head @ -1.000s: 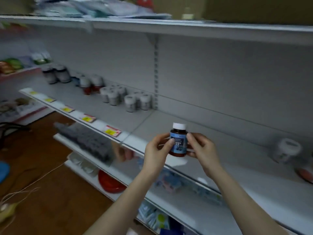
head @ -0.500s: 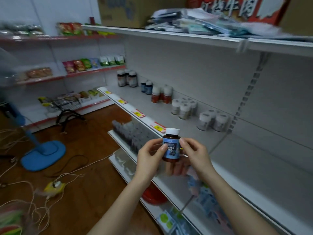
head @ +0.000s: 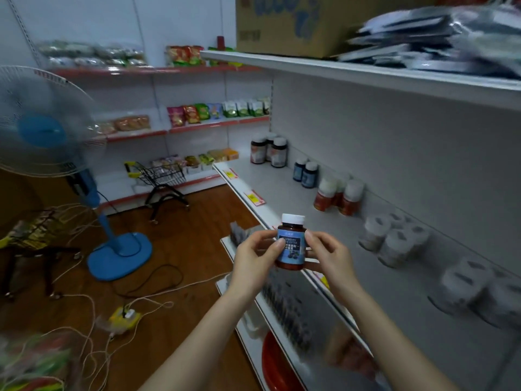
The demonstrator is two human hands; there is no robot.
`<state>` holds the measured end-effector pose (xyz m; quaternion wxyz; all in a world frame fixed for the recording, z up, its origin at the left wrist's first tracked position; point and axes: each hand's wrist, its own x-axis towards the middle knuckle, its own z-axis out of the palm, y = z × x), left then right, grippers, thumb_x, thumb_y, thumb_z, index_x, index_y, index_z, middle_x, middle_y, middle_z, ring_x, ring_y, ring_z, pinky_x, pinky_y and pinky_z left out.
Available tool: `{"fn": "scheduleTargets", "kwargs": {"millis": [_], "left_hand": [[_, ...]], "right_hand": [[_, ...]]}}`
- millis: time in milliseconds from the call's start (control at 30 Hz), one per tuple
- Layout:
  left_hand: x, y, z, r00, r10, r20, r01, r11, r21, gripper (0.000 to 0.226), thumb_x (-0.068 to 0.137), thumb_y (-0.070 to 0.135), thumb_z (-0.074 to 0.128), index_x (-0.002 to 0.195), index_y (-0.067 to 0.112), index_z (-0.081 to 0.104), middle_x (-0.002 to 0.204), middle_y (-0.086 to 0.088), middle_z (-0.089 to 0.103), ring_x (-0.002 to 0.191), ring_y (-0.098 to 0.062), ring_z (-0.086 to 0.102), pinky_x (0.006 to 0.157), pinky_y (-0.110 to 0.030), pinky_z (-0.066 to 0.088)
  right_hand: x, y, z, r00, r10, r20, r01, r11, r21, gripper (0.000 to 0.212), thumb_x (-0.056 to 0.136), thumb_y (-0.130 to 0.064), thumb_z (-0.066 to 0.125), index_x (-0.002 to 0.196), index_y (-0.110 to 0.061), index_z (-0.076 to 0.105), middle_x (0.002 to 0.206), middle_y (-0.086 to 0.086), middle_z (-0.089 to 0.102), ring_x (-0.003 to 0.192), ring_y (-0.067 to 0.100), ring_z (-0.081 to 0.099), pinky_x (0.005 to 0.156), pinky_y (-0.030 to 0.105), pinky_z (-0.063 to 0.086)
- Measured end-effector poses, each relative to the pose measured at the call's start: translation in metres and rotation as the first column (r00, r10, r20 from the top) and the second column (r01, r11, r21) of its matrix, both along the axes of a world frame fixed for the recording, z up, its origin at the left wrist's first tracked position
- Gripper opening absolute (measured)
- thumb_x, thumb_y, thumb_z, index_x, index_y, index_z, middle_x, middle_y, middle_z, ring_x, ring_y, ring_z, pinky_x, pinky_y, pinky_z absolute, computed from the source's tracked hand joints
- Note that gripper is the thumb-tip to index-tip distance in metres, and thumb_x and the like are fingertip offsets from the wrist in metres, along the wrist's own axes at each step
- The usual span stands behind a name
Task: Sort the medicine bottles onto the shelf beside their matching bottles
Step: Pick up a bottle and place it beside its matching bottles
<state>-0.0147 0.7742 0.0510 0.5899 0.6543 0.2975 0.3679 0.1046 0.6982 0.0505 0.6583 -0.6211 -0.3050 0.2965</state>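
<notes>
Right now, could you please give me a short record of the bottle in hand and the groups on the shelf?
held: blue-label bottle, white cap, upright
left hand: pinches its left side
right hand: holds its right side
shelf: bottle groups along the back
far to near: dark bottles, blue bottles, red bottles, white bottles
likely match: blue bottles, by label colour

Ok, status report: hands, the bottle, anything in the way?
Both left hand and right hand grip brown white-capped blue-labelled bottle, upright. Blue bottle pair on white shelf ahead. Bare shelf between.
</notes>
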Motion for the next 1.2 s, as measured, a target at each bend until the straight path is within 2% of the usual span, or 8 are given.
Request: {"fn": "scheduleTargets", "kwargs": {"millis": [167,267,533,667,767,933,1067,1200], "left_hand": [[0.019,0.053,0.001,0.996,0.084,-0.009,-0.084,0.996,-0.027,0.015,0.085,0.016,0.06,0.1,0.019,0.059,0.09,0.005,0.063,0.092,-0.017,0.063,0.08,-0.03,0.056],[0.018,0.084,-0.002,0.991,0.135,-0.006,-0.135,0.99,-0.027,0.016,0.085,0.013,0.06,0.101,0.014,0.059,0.086,0.007,0.061,0.087,-0.012,0.061,0.076,-0.024,0.054],[0.011,0.186,-0.006,0.993,0.108,-0.046,-0.107,0.994,0.024,0.017,0.086,0.015,0.058,0.103,0.017,0.059,0.092,0.012,0.061,0.092,-0.009,0.061,0.082,-0.028,0.054],[0.011,0.25,-0.004,0.996,0.02,-0.083,-0.016,0.999,0.045,0.026,0.087,0.015,0.058,0.112,0.012,0.058,0.102,0.001,0.064,0.1,-0.015,0.061,0.091,-0.034,0.052],[0.012,0.291,-0.002,0.992,-0.068,-0.108,0.076,0.994,0.073,0.033,0.087,0.014,0.058,0.119,0.009,0.056,0.109,-0.003,0.062,0.1,-0.013,0.059,0.086,-0.025,0.051],[0.034,0.338,-0.007,0.96,-0.24,-0.143,0.256,0.962,0.1,0.035,0.087,0.013,0.057,0.122,0.011,0.056,0.106,0.003,0.059,0.1,-0.008,0.055,0.072,-0.009,0.047],[0.071,0.356,-0.013,0.911,-0.373,-0.174,0.395,0.912,0.111,0.036,0.087,0.012,0.057,0.123,0.011,0.055,0.11,0.002,0.06,0.101,-0.007,0.055,0.072,-0.005,0.046],[0.121,0.371,-0.018,0.861,-0.473,-0.186,0.498,0.859,0.12,0.036,0.086,0.01,0.058,0.122,0.009,0.056,0.112,-0.001,0.062,0.104,-0.012,0.058,0.08,-0.007,0.046]], "right_hand": [[0.023,0.062,0.0,0.998,0.068,0.017,-0.068,0.998,-0.007,0.014,0.091,-0.019,0.052,0.084,-0.014,0.062,0.083,0.009,0.066,0.066,0.012,0.066,0.052,0.02,0.053],[0.025,0.101,-0.006,0.992,0.129,0.012,-0.129,0.991,-0.027,0.013,0.091,-0.021,0.052,0.085,-0.016,0.063,0.084,0.007,0.066,0.064,0.005,0.067,0.05,0.017,0.049],[0.023,0.203,-0.015,0.993,0.113,0.037,-0.111,0.991,-0.071,0.013,0.089,-0.028,0.054,0.096,-0.02,0.062,0.103,0.011,0.066,0.089,0.023,0.065,0.063,0.024,0.049],[0.02,0.252,-0.013,0.997,0.039,0.072,-0.034,0.997,-0.072,0.014,0.09,-0.027,0.054,0.097,-0.018,0.062,0.104,0.01,0.066,0.095,0.023,0.065,0.076,0.029,0.053],[0.017,0.279,-0.012,0.995,-0.01,0.104,0.02,0.994,-0.104,0.02,0.089,-0.028,0.054,0.106,-0.019,0.061,0.109,0.006,0.066,0.1,0.02,0.063,0.083,0.031,0.053],[0.02,0.298,-0.011,0.988,-0.098,0.119,0.113,0.986,-0.121,0.025,0.09,-0.023,0.055,0.114,-0.024,0.055,0.094,-0.011,0.063,0.088,0.003,0.061,0.065,0.01,0.051],[0.041,0.301,-0.014,0.962,-0.221,0.162,0.245,0.958,-0.149,0.027,0.087,-0.023,0.059,0.113,-0.027,0.056,0.097,-0.007,0.066,0.091,0.006,0.063,0.079,0.025,0.054],[0.08,0.307,-0.021,0.924,-0.293,0.244,0.334,0.931,-0.147,0.021,0.086,-0.025,0.061,0.103,-0.037,0.056,0.096,-0.014,0.065,0.092,0.002,0.063,0.082,0.024,0.053]]}}
